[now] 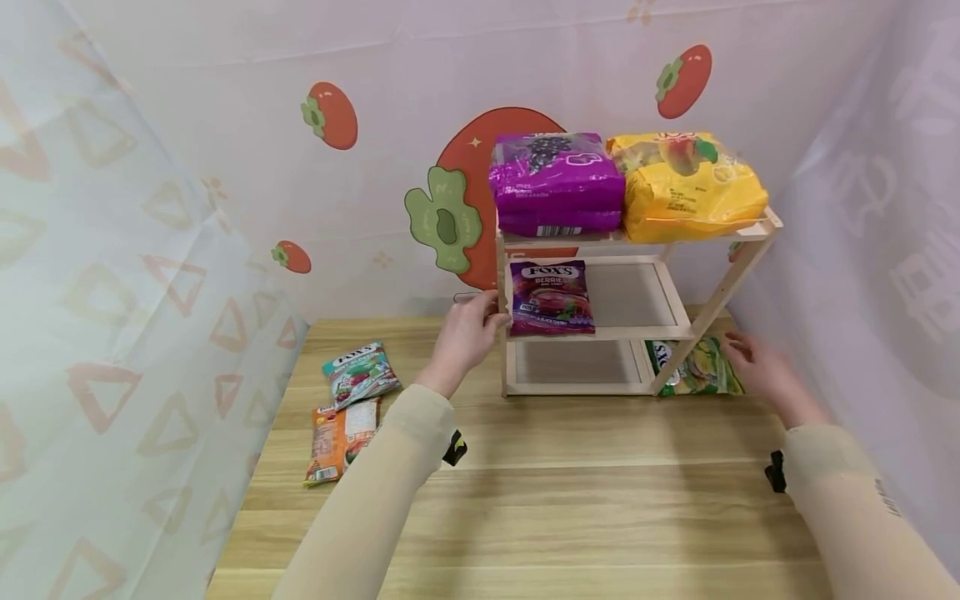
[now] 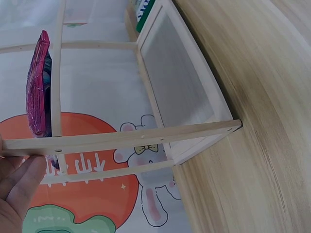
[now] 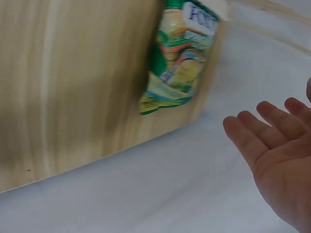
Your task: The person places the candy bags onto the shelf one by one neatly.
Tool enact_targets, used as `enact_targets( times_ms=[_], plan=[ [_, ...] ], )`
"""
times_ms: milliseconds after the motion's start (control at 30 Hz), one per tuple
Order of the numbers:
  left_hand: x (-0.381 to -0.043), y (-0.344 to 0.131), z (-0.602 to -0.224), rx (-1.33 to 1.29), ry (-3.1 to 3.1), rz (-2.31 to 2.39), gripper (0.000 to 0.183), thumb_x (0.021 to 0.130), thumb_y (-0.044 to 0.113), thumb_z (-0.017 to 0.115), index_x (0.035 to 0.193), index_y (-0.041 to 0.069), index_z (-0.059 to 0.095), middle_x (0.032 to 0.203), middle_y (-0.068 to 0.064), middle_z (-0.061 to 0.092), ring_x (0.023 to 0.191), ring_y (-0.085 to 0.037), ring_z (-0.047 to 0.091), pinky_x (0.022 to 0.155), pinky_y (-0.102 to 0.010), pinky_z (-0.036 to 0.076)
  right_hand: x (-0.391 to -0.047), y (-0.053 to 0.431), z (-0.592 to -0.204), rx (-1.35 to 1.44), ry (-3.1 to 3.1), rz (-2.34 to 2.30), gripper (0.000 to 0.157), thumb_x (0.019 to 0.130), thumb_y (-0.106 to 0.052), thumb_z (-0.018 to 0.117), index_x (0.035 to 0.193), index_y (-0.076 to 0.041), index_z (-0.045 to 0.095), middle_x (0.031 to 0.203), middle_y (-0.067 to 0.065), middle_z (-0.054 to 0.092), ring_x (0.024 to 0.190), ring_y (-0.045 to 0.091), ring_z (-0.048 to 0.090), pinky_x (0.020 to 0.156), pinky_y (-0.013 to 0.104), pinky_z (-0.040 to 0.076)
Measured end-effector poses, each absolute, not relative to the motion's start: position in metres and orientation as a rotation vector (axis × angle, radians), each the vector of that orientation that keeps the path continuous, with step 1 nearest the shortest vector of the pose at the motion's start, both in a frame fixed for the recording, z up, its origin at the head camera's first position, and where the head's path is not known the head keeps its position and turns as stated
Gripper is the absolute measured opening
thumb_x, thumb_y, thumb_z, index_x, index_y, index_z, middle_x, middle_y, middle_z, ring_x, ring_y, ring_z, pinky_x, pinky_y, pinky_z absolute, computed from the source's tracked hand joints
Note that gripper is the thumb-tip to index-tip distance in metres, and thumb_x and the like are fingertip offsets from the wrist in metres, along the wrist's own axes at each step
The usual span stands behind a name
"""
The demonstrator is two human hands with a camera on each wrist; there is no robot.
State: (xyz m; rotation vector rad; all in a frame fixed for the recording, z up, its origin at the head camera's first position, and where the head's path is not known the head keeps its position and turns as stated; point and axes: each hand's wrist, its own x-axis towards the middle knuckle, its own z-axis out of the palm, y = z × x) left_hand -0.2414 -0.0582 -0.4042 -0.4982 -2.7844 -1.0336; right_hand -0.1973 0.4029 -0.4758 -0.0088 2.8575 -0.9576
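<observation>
A small wooden shelf rack [image 1: 600,332] with three levels stands at the back of the table. My left hand [image 1: 468,333] grips its left front post [image 2: 112,141] at about the middle level, beside a purple Fox's candy bag [image 1: 551,297]. In the left wrist view that bag [image 2: 39,87] appears edge-on behind the post. On the right, a green Fox's candy bag [image 1: 701,367] lies partly on the bottom level and juts past the rack's side. My right hand [image 1: 768,379] is beside it with fingers extended and holds nothing; the right wrist view shows the palm [image 3: 286,155] apart from the bag [image 3: 182,58].
Two large bags, one purple [image 1: 558,196] and one yellow [image 1: 693,192], sit on the top level. At the table's left lie a teal Fox's bag [image 1: 360,375] and an orange bag [image 1: 330,446], overlapping. Printed cloth walls [image 1: 225,208] enclose the wooden table [image 1: 585,517] closely.
</observation>
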Motion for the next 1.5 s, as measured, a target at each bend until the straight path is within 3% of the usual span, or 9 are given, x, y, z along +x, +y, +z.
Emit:
enact_targets(
  times_ms=[267,400,600,900,1100,1200,1500],
  plan=[
    [-0.242,-0.058,-0.404,-0.505,-2.774,-1.033,0.031,0.1,0.022,0.068,0.125,0.003,0.066,0.109,-0.013,0.076,0.096,-0.026,0.073,0.086,-0.041,0.06,-0.194,0.41,-0.502,-0.055,2.758,-0.785,0.072,0.112,-0.04,0.031,0.153,0.017,0.016,0.148,0.049,0.025,0.132,0.069,0.027,0.104,0.078,0.029],
    [-0.242,-0.058,-0.405,-0.5,-2.772,-1.04,0.032,0.1,0.02,0.068,0.127,0.003,0.066,0.111,-0.014,0.075,0.098,-0.027,0.073,0.087,-0.041,0.06,-0.193,0.411,-0.517,-0.072,2.758,-0.754,0.069,0.112,-0.037,0.034,0.151,0.019,0.019,0.149,0.049,0.022,0.132,0.07,0.026,0.105,0.079,0.027],
    [-0.241,-0.058,-0.405,-0.497,-2.776,-1.051,0.03,0.1,0.02,0.068,0.125,0.003,0.066,0.112,-0.014,0.075,0.099,-0.027,0.074,0.087,-0.04,0.06,-0.188,0.412,-0.531,-0.139,2.763,-0.692,0.064,0.111,-0.026,0.042,0.149,0.022,0.023,0.146,0.05,0.026,0.127,0.069,0.036,0.104,0.077,0.032],
    [-0.241,-0.058,-0.404,-0.492,-2.788,-1.02,0.027,0.1,0.022,0.068,0.121,0.005,0.067,0.107,-0.012,0.076,0.093,-0.025,0.073,0.086,-0.041,0.059,-0.179,0.41,-0.543,-0.176,2.726,-0.632,0.072,0.109,-0.036,0.048,0.152,0.016,0.023,0.151,0.05,0.014,0.13,0.074,0.023,0.104,0.08,0.026],
    [-0.241,-0.059,-0.405,-0.477,-2.798,-0.998,0.031,0.1,0.023,0.068,0.124,0.005,0.066,0.106,-0.012,0.076,0.091,-0.026,0.072,0.085,-0.043,0.059,-0.176,0.408,-0.552,-0.226,2.724,-0.617,0.073,0.106,-0.029,0.055,0.151,0.019,0.022,0.15,0.052,0.013,0.132,0.076,0.014,0.106,0.082,0.019],
    [-0.241,-0.059,-0.406,-0.482,-2.79,-0.993,0.03,0.1,0.023,0.068,0.124,0.005,0.066,0.106,-0.013,0.076,0.09,-0.026,0.072,0.085,-0.043,0.059,-0.174,0.406,-0.553,-0.23,2.714,-0.61,0.074,0.105,-0.025,0.057,0.151,0.02,0.02,0.15,0.052,0.013,0.132,0.076,0.013,0.108,0.081,0.016],
    [-0.242,-0.058,-0.407,-0.49,-2.774,-0.983,0.03,0.101,0.024,0.067,0.123,0.005,0.066,0.106,-0.012,0.076,0.092,-0.026,0.073,0.086,-0.042,0.058,-0.172,0.401,-0.567,-0.248,2.757,-0.543,0.07,0.101,-0.018,0.06,0.148,0.021,0.027,0.149,0.051,0.017,0.129,0.077,0.018,0.106,0.082,0.021]
  ],
)
